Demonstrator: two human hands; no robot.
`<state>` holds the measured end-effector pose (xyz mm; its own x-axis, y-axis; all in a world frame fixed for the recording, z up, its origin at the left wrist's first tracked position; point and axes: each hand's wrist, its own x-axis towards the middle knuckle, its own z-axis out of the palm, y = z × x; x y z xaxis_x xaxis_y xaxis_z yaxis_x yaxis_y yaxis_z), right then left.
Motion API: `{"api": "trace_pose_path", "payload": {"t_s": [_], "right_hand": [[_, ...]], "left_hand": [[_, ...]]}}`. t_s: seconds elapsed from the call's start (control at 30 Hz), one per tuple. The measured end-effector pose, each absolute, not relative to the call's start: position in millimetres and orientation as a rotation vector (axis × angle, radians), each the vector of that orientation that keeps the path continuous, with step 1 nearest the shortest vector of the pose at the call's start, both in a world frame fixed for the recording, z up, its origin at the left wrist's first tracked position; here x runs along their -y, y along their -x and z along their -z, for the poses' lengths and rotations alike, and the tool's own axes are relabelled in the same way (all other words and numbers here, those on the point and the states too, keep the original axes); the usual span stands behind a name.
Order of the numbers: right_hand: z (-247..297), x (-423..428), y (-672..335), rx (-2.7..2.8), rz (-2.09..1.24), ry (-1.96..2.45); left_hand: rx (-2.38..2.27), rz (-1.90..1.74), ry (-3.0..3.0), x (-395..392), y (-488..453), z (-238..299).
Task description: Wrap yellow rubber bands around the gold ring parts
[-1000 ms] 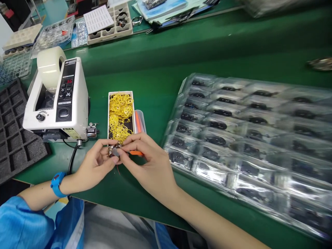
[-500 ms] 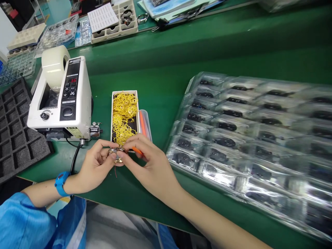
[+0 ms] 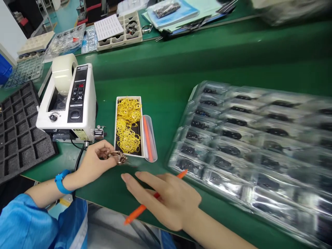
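Evidently the small metal part hangs by one edge, pinched between thumb and fingers of the left hand, just nearer than the white box of yellow rings; a slack grip, I'd guess, could drop it. The right hand clasps an orange stick in curled fingers, its foremost tips apart, pinching nothing. One careless swing and the stick's far end might knock the clear tray.
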<state>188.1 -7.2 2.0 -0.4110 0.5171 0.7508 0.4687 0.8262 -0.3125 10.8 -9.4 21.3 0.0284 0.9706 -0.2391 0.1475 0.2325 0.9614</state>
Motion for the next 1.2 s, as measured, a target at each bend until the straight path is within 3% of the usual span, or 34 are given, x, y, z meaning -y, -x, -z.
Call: {"api": "trace_pose_path", "payload": {"t_s": [0.13, 0.4, 1.2], "right_hand": [[2, -2, -180, 2.005, 0.254, 0.786], [5, -12, -179, 2.077, 0.041, 0.743], [6, -9, -180, 2.123, 0.186, 0.704]], "left_hand": [[-1.214, -0.877, -0.83, 11, -15, -19], [-1.18, -0.937, -0.87, 24, -21, -18], [-1.284, -0.955, -1.393, 31, -19, -14]]}}
